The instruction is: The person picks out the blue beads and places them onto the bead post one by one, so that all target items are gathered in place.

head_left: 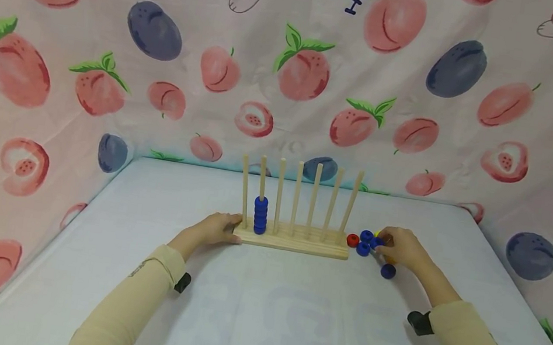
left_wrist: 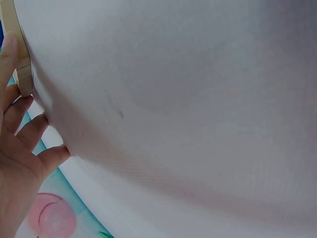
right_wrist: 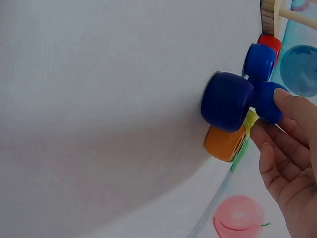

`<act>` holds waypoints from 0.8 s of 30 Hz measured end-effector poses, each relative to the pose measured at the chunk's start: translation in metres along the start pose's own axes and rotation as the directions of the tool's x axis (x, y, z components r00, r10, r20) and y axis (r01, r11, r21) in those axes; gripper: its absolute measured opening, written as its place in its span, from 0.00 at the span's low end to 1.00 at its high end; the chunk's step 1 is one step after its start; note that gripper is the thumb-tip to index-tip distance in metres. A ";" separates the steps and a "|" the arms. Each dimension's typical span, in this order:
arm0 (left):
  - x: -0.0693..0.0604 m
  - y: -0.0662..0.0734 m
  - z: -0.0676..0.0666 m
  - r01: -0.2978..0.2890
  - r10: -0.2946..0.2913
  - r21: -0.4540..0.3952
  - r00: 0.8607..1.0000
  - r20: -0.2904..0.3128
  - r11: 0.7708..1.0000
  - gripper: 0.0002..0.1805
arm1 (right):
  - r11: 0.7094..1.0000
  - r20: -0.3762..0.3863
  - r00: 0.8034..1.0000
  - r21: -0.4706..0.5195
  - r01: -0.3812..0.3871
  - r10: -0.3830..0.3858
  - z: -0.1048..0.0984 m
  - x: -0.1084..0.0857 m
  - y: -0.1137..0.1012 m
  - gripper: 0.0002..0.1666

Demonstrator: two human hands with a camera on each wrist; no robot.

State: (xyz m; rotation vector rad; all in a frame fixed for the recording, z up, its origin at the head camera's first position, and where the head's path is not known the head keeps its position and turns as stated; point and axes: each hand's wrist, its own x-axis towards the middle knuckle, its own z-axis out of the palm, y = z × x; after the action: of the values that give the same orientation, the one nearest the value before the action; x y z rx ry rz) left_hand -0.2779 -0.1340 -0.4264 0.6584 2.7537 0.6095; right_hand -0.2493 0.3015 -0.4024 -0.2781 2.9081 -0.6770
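A wooden peg stand [head_left: 292, 246] with several upright pegs stands on the white tabletop. My left hand [head_left: 214, 227] grips its left end, thumb at the front. Blue beads [head_left: 260, 215] are stacked on the second peg from the left. Beyond the stand's right end, my right hand [head_left: 404, 247] pinches a blue bead [right_wrist: 270, 103] between thumb and fingers. Around it lie a red bead [head_left: 353, 240], other blue beads [head_left: 363, 249] and a darker blue bead [head_left: 388, 271]. An orange bead [right_wrist: 224, 143] and a partly hidden yellow bead [right_wrist: 250, 119] show in the right wrist view.
White cloth covers the table [head_left: 257, 311]. Behind it hangs a fruit-printed curtain [head_left: 247, 80], meeting the table's back edge. Something green [right_wrist: 240, 156] shows behind the orange bead; whether it is a bead or print, I cannot tell.
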 end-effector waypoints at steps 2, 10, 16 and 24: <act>0.000 0.000 0.000 -0.009 0.009 0.001 1.000 -0.002 1.000 0.38 | 1.000 -0.002 1.000 0.005 0.003 -0.003 -0.001 -0.001 -0.001 0.19; 0.003 -0.002 0.002 -0.015 0.015 0.007 1.000 0.004 1.000 0.38 | 0.998 -0.043 0.998 0.020 0.052 -0.051 -0.001 -0.002 -0.002 0.17; 0.005 -0.003 0.002 -0.015 0.015 -0.006 1.000 0.003 1.000 0.38 | 0.996 -0.068 0.995 0.032 0.079 -0.077 0.000 -0.004 -0.003 0.17; 0.003 -0.002 0.001 -0.017 0.017 -0.005 1.000 0.002 1.000 0.38 | 0.987 -0.155 0.979 0.071 0.141 -0.129 0.003 -0.008 -0.002 0.17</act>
State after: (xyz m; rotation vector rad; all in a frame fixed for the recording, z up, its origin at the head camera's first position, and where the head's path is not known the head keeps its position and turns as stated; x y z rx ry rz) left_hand -0.2812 -0.1336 -0.4281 0.6811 2.7467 0.6185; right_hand -0.2402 0.3004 -0.4039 -0.4368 3.0143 -0.8724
